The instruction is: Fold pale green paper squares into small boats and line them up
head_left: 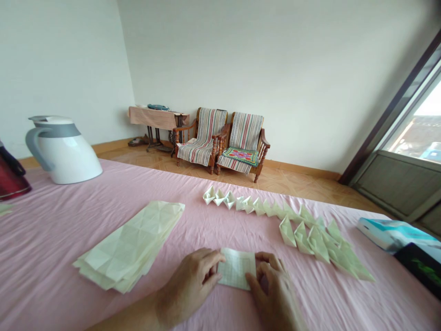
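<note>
A small folded sheet of paper (237, 269), pale green with a printed grid, lies at the near middle of the pink cloth. My left hand (198, 278) pinches its left edge between thumb and fingers. On the opposite edge my right hand (270, 282) grips the paper the same way, thumb near the lower corner. To the left rests a stack of creased paper sheets (134, 243). Beyond and to the right stand several folded paper boats (319, 243), with a line of smaller-looking paper boats (248, 204) running along the far edge.
A white and grey jug (70, 154) and a red container (12, 174) stand at the left. At the right lie a blue and white packet (396, 232) and a black object (420, 266). Past the pink-covered surface (193, 230) are two wooden armchairs (241, 142).
</note>
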A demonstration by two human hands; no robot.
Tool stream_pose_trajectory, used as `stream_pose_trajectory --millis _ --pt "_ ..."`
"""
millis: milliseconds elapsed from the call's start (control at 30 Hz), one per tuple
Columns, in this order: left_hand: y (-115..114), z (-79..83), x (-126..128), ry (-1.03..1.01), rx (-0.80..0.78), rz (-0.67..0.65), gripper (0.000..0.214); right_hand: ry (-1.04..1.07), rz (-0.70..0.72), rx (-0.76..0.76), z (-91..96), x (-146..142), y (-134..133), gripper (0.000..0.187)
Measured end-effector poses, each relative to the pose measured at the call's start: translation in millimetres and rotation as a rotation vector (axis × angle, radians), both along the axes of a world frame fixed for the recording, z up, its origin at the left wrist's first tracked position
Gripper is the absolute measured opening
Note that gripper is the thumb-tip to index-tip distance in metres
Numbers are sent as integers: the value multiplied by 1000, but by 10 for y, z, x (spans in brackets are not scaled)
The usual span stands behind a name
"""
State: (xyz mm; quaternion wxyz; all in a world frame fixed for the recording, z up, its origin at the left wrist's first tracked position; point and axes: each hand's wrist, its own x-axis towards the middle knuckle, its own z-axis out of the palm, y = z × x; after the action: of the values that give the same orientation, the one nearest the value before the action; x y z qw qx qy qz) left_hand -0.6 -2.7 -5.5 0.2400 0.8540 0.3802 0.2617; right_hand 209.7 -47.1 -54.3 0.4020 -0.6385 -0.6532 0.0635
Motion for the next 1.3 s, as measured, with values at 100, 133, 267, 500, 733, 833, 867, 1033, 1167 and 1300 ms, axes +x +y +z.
stream_pose_trajectory --millis 100,133,267,500,733,833,867,1033,1167,1300 --pt "-6 18 3 18 25 -14 27 -28 -4 7 -12 4 3 23" --pt "-10 22 2 19 27 -18 26 -36 -1 10 -18 6 5 23" --pt "-22 37 -7 18 24 -36 26 -62 20 25 -34 19 10 23" --pt "-27 57 -16 9 -1 -61 26 -100 24 52 -17 33 7 24" --pt "-32 69 -12 6 -6 -80 26 -139 3 53 10 28 7 22" --pt "-38 75 -6 17 -6 -82 24 -148 2 64 21 22 5 23" --pt "-40 76 -5 19 -7 -81 23 -150 4 70 25 21 4 24" --pt "-49 92 -4 16 0 -79 20 -163 4 84 27 24 6 23" --pt "-57 125 2 34 14 -92 19 -190 -3 91 -2 26 17 21" --pt "-69 132 14 61 48 -88 21 -205 -16 81 -27 26 22 19"
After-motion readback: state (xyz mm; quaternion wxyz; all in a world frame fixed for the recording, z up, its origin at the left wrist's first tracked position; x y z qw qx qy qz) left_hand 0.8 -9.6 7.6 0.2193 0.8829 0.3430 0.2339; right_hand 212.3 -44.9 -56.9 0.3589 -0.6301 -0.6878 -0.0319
